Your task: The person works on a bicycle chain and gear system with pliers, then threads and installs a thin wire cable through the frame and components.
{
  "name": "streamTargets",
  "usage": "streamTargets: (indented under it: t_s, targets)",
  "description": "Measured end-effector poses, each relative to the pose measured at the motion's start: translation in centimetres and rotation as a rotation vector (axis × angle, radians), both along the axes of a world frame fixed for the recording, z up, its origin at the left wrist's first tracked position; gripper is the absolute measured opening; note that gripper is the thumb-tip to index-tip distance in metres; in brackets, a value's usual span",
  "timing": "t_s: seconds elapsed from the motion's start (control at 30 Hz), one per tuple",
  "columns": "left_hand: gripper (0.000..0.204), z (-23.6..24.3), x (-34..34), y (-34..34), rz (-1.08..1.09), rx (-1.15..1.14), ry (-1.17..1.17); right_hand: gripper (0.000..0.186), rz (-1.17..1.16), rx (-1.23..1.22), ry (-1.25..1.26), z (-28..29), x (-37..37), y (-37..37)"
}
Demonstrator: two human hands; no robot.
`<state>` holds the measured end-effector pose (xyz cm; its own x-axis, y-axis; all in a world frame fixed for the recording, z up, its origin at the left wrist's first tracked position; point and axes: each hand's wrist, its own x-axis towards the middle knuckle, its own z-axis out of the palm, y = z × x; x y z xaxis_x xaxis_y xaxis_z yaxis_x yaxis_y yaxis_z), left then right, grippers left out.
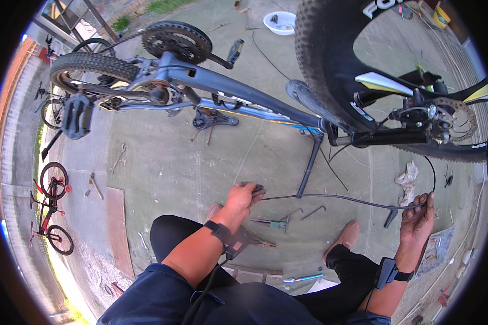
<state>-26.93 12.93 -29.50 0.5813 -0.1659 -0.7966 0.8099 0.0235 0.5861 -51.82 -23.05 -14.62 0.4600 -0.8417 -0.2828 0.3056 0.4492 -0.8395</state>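
A thin black cable (346, 200) stretches between my two hands. My left hand (243, 197) is closed around its left end; the dark fingers there hide the tip. Palm up, my right hand (417, 221) pinches the cable farther along. Past those fingers the cable curves up toward the disc brake caliper (427, 112) on the front wheel. The bicycle frame (228, 86) is upside down in front of me, its fat-tyred front wheel (322, 59) at the upper right. Below the cable, a green-handled tool (276, 223) and a hex key (313, 212) lie on the floor.
A saddle (214, 120) sits under the frame. Pliers (263, 242), a blue-handled tool (303, 278) and a rag (408, 177) are scattered about. A white basin (281, 23) stands at the back. Another bicycle (50, 208) is on the left, and a brown board (119, 230) lies nearby.
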Motion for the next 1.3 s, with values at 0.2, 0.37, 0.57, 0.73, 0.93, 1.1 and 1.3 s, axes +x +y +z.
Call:
streamTargets:
  t_s: [0.2, 0.37, 0.57, 0.73, 0.93, 1.1, 1.3]
  targets:
    - [0.031, 17.0, 11.6, -7.9, 0.022, -0.394, -0.437, 0.018, -0.01, 0.011, 0.054, -0.4, 1.4, 0.1]
    - [0.057, 25.7, 21.2, -14.1, 0.041, -0.435, -0.782, 0.02, 0.046, 0.019, 0.072, -1.6, 1.3, 0.0]
    - [0.05, 20.3, 17.9, -10.5, -0.103, -0.286, -0.792, 0.021, 0.062, 0.035, 0.089, -1.5, 2.3, 1.2]
    - [0.044, 16.2, 14.7, -6.3, -0.301, -0.239, -0.727, 0.021, 0.127, 0.051, 0.062, -2.7, 1.5, 0.6]
    - [0.041, 11.6, 8.3, -1.7, -0.671, -0.106, -0.796, 0.022, 0.138, 0.1, 0.042, -2.1, 2.2, 1.7]
    - [0.056, 11.6, 2.3, -0.5, -1.032, 0.072, -1.109, 0.023, 0.145, 0.119, 0.012, -0.7, 2.9, 3.8]
    - [0.058, 10.1, -0.7, -0.5, -0.827, 0.391, -1.478, 0.025, 0.248, 0.14, -0.152, 0.0, 2.2, 5.4]
